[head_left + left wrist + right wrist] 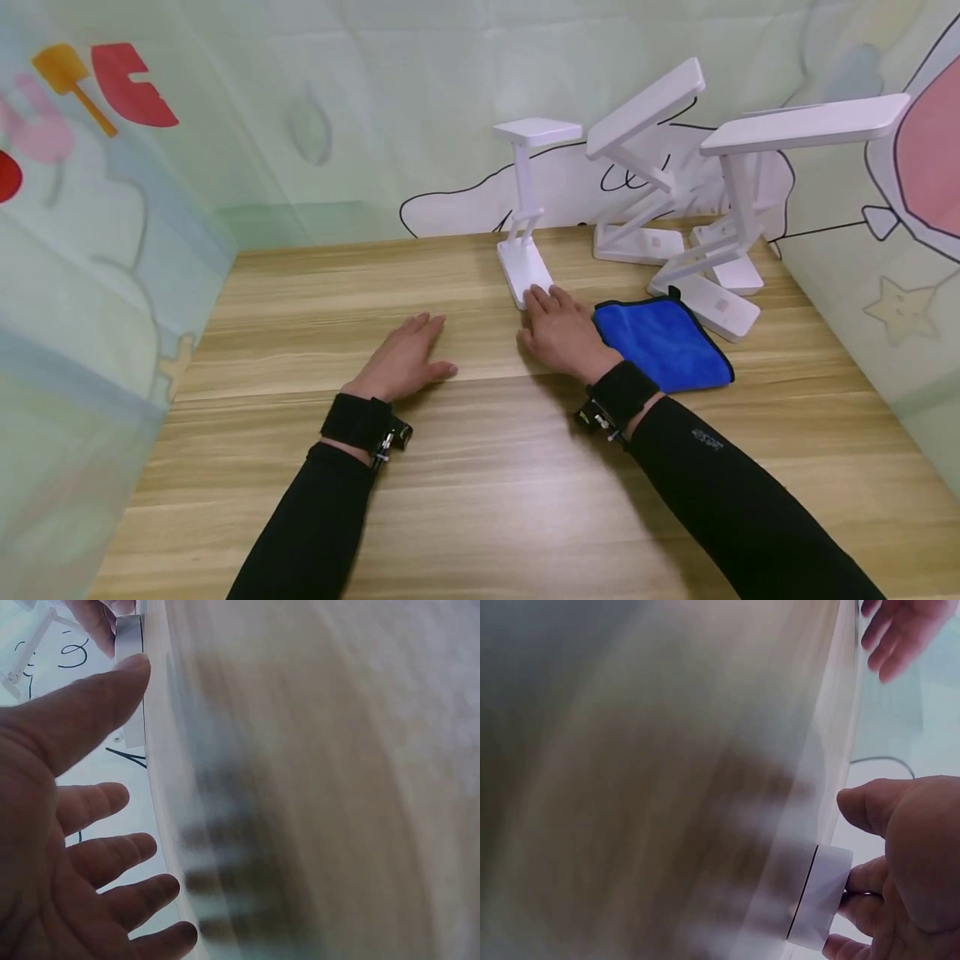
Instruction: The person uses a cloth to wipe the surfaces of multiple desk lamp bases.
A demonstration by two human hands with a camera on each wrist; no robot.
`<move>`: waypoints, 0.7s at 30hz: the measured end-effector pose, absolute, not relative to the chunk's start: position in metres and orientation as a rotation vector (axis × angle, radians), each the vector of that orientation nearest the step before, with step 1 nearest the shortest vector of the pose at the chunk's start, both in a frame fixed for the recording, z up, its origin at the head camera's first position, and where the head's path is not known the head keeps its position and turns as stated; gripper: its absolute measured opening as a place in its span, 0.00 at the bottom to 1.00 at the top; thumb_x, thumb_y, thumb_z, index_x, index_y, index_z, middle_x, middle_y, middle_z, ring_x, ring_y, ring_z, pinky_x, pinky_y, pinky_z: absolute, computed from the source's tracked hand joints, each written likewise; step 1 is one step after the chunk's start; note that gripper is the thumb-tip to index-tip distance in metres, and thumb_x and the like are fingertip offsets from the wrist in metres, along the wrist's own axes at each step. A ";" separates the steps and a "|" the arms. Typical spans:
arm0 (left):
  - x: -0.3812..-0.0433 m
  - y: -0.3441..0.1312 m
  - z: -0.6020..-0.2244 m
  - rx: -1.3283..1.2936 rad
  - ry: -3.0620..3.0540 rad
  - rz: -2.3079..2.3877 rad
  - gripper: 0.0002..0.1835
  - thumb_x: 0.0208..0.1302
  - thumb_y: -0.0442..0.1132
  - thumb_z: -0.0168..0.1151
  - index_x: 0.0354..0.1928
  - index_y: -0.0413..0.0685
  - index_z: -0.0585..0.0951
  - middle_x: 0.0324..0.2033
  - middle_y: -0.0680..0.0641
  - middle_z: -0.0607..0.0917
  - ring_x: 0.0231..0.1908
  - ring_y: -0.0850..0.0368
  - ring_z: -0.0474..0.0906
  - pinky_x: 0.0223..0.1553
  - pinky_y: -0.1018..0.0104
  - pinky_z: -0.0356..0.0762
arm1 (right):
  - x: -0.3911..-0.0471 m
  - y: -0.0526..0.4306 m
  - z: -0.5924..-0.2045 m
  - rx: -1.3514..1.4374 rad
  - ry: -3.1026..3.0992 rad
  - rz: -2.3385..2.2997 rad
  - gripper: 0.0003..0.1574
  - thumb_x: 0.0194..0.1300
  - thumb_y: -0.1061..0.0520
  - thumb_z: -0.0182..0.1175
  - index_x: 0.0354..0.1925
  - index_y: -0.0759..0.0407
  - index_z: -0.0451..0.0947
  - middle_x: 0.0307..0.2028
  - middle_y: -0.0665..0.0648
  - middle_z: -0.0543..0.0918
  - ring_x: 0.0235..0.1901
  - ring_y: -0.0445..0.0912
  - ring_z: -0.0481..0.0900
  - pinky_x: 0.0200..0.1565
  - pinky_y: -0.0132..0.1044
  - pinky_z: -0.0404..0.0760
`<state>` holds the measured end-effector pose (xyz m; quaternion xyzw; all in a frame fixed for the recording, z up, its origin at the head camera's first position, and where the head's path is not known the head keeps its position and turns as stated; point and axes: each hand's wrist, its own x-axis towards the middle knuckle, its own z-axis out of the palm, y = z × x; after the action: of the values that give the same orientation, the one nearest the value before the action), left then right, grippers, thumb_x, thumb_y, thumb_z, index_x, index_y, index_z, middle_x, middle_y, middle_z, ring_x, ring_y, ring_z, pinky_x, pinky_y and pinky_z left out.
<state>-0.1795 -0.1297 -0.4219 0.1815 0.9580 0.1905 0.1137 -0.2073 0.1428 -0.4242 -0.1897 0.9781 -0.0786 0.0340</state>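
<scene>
A white folding desk lamp (524,179) stands near the back of the table, its head raised level on a jointed arm. My right hand (562,332) rests its fingertips on the near end of that lamp's base (525,265). In the right wrist view the fingers touch the top of the white base (823,896), with the thumb held apart from it. My left hand (401,358) hovers low over the wood or lies on it, fingers straight and thumb spread, holding nothing. The left wrist view shows its fingers (112,859) extended and apart.
Several more white lamps stand at the back right, among them a tilted one (645,108) and a level-headed one (806,125). A folded blue cloth (663,343) with dark edging lies right of my right hand. Printed curtains (360,108) border the wooden table (465,500).
</scene>
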 end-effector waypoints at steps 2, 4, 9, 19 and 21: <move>-0.180 -0.129 -0.422 0.527 2.808 0.570 0.44 0.62 0.57 0.62 0.74 0.48 0.57 0.73 0.38 0.57 0.72 0.45 0.50 0.71 0.48 0.52 | -0.203 0.140 -0.424 -0.611 3.013 -0.225 0.42 0.70 0.44 0.50 0.73 0.64 0.53 0.73 0.65 0.58 0.70 0.64 0.51 0.62 0.64 0.63; -0.180 -0.129 -0.421 0.524 2.806 0.583 0.43 0.62 0.56 0.62 0.74 0.48 0.58 0.73 0.39 0.58 0.71 0.46 0.51 0.70 0.49 0.53 | -0.198 0.138 -0.425 -0.646 3.022 -0.218 0.42 0.70 0.45 0.51 0.72 0.65 0.54 0.72 0.66 0.59 0.69 0.64 0.53 0.61 0.64 0.66; -0.179 -0.128 -0.418 0.531 2.803 0.607 0.41 0.63 0.54 0.63 0.73 0.47 0.59 0.72 0.39 0.61 0.71 0.46 0.53 0.70 0.49 0.54 | -0.187 0.132 -0.425 -0.709 3.008 -0.223 0.42 0.70 0.45 0.50 0.72 0.65 0.53 0.72 0.65 0.58 0.70 0.64 0.52 0.60 0.63 0.67; -0.180 -0.127 -0.419 0.592 2.810 0.632 0.40 0.63 0.53 0.64 0.73 0.48 0.60 0.72 0.39 0.61 0.70 0.45 0.54 0.70 0.48 0.55 | -0.164 0.119 -0.425 -0.832 3.023 -0.193 0.39 0.70 0.47 0.52 0.71 0.64 0.57 0.71 0.63 0.63 0.67 0.63 0.57 0.57 0.61 0.72; -0.181 -0.128 -0.420 0.624 2.817 0.643 0.40 0.62 0.53 0.64 0.72 0.48 0.61 0.72 0.38 0.61 0.70 0.44 0.55 0.69 0.47 0.56 | -0.160 0.115 -0.425 -0.865 3.019 -0.183 0.39 0.70 0.46 0.52 0.71 0.63 0.58 0.71 0.63 0.63 0.67 0.63 0.58 0.57 0.60 0.72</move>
<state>-0.1809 -0.1276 -0.4196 0.2103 0.9488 0.2167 0.0927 -0.1599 0.1152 -0.4252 -0.2749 0.9597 -0.0580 -0.0022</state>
